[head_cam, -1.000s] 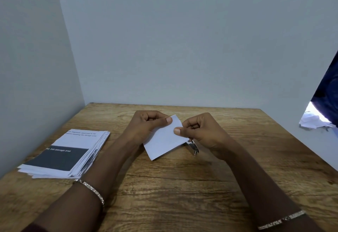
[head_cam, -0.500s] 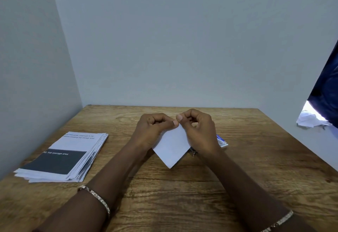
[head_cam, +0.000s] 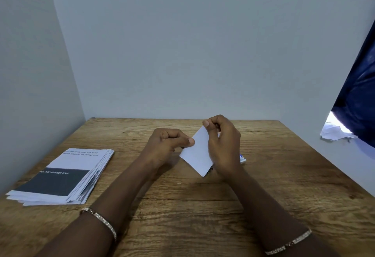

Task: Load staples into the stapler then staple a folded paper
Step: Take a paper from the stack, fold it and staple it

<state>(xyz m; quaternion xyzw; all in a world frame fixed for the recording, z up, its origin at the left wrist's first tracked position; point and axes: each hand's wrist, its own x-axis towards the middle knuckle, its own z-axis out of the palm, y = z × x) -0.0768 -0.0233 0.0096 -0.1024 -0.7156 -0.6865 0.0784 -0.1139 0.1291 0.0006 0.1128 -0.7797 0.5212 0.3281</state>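
While left grip (head_cam: pixel 166 145) pinches paper (head_cam: pixel 196 153) at 9 o'clock, right grip (head_cam: pixel 223 149) at 12, its 6 o'clock corner's free.

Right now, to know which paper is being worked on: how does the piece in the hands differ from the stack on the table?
The folded paper is pinched by the left hand and right hand, tilted corner-down; the stack lies flat on the table, untouched. The folded paper's visible face is plain white; the stack's top sheet carries a dark band and print. Both are white paper.
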